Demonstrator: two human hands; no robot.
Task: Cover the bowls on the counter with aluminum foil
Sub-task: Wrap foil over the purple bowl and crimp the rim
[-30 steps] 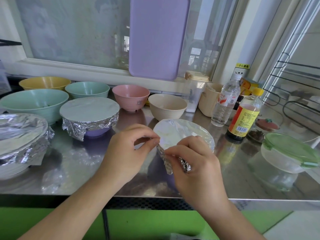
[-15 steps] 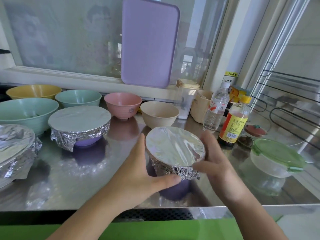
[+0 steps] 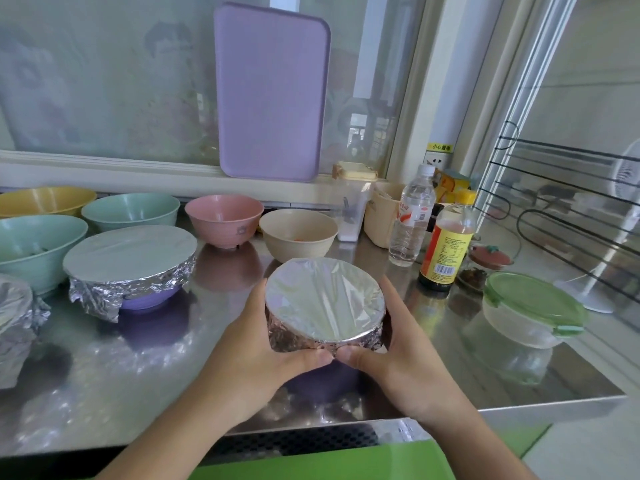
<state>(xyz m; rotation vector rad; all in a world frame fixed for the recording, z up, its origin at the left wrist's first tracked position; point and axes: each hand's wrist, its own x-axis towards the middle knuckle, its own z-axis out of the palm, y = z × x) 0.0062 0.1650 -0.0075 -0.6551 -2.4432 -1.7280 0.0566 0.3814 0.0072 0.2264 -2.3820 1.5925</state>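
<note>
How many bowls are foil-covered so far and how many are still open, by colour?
Foil-covered bowls: 3 (held in both hands, purple one, one at the left edge)
Open green bowls: 2
Open yellow bowl: 1
Open pink bowl: 1
Open beige bowl: 1
Total: 8

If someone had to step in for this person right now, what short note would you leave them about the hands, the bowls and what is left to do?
Left hand and right hand: both cupped round the small foil-covered bowl at the counter's front edge, thumbs nearly meeting under its foil skirt.
Done: this bowl, the purple bowl to its left, and a foil-wrapped one at the far left edge.
Left: yellow bowl, two green bowls, pink bowl and beige bowl stand uncovered at the back.
No foil roll in view.
</note>
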